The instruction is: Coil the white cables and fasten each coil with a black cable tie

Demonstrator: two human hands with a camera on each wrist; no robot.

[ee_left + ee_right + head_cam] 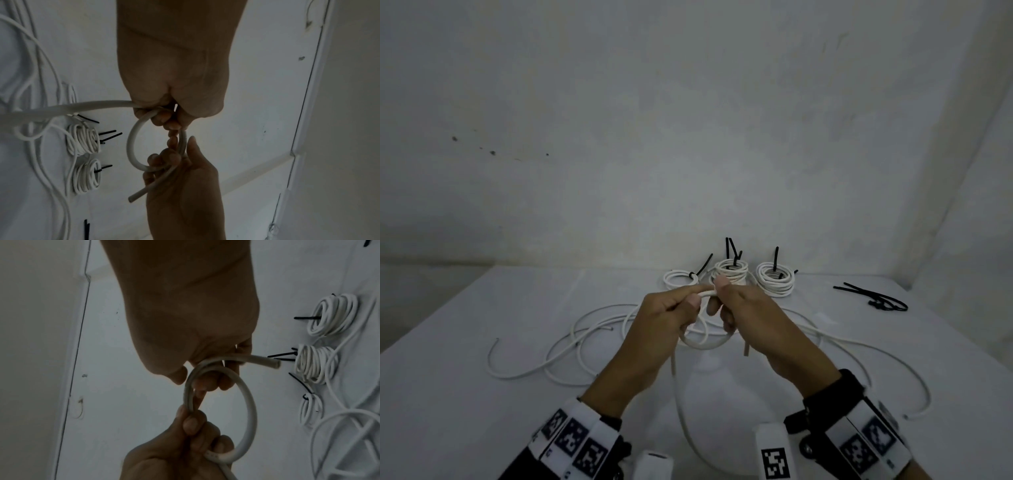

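Both hands hold one white cable (703, 343) above the table, bent into a single small loop (249, 412). My left hand (671, 318) pinches the loop's top and grips the long run that trails down toward me. My right hand (736, 308) grips the other side with curled fingers; the cut cable end (273, 364) pokes out of it. Three finished coils with black ties stand at the back: a thin one (679, 278), a middle one (732, 272), a right one (775, 279). Spare black ties (873, 296) lie to the right.
Loose white cables (571, 346) sprawl over the white table (465, 394) on the left and behind my hands, and another strand (900, 370) curves off to the right. A plain wall (688, 137) closes the back; the table's right edge meets a corner.
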